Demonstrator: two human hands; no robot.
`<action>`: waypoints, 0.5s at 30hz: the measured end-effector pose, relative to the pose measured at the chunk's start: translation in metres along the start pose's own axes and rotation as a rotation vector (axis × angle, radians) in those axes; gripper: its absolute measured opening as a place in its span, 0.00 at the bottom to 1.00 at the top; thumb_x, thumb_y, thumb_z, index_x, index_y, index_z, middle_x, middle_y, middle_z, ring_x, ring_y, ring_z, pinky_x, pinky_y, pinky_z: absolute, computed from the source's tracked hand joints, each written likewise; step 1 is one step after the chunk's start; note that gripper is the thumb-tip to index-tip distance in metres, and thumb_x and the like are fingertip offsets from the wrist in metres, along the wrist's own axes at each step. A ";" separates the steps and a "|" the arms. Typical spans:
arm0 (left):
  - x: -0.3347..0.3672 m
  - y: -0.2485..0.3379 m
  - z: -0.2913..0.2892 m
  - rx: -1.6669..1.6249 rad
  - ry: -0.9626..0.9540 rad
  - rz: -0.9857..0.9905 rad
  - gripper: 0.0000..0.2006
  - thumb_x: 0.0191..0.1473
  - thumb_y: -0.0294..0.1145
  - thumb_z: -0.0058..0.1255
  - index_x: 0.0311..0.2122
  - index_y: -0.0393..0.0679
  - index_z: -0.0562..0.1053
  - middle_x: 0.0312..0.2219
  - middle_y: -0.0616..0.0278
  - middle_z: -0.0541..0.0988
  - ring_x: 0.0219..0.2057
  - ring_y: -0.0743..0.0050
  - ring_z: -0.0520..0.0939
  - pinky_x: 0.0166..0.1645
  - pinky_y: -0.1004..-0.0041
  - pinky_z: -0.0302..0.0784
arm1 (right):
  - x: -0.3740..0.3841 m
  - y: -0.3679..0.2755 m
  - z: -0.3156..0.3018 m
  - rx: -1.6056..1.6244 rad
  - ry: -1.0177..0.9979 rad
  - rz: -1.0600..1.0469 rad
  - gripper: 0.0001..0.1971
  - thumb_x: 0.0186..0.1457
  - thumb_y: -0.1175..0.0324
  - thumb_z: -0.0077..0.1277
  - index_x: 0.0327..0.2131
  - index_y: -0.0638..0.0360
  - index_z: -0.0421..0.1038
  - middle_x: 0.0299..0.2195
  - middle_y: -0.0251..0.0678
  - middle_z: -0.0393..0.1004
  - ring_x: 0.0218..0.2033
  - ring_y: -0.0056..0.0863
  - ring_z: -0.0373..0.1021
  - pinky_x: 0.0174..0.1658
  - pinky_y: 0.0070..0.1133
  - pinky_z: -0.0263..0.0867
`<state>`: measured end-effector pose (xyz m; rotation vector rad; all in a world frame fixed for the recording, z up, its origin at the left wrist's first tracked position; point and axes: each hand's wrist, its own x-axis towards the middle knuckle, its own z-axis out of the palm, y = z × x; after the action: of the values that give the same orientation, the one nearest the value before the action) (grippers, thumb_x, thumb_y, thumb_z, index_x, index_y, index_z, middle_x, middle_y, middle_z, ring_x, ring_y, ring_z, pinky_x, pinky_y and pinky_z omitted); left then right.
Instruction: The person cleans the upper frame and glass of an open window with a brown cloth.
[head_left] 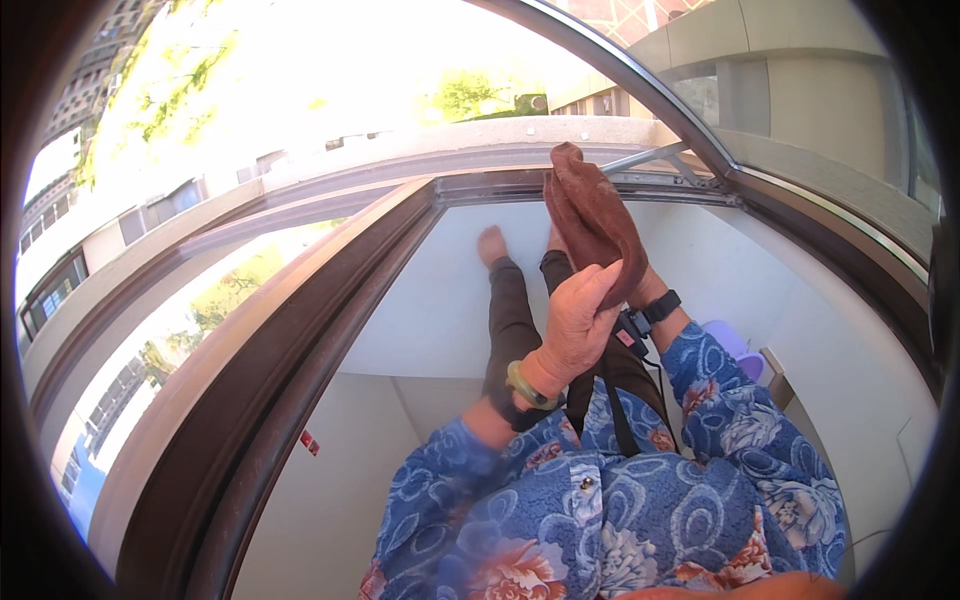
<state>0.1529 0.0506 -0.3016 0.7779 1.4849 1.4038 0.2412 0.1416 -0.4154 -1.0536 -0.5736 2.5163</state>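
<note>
In front of my body a brown cloth (592,215) is bunched in folds, its far end reaching out toward the window opening. My left hand (578,325) is closed on the cloth's near edge, with a pale green bangle and a dark band at that wrist. Just behind the cloth is my right hand (648,286). It touches the cloth, which hides its fingers. A black watch-like band (661,305) is around the right wrist, and a small black device (632,328) with a thin cable is beside it.
A dark brown window frame (280,390) slants along my left. On the right a glass sash (800,110) stands open, joined by a metal stay (645,157). My bare foot (491,245) is on a white surface (410,320). Purple slippers (735,345) lie at right. Buildings show outside.
</note>
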 end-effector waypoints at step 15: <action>-0.083 0.042 -0.067 0.528 0.382 -0.138 0.28 0.47 0.25 0.55 0.56 0.34 0.65 0.51 0.46 0.66 0.53 0.51 0.67 0.58 0.61 0.61 | 0.017 -0.047 0.015 -0.163 -0.312 0.020 0.20 0.62 0.64 0.44 0.53 0.64 0.61 0.34 0.35 0.70 0.32 0.19 0.69 0.36 0.15 0.68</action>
<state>0.1170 -0.0447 -0.2495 0.7243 2.2158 1.1019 0.2270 0.1859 -0.3932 -0.7219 -0.8702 2.7086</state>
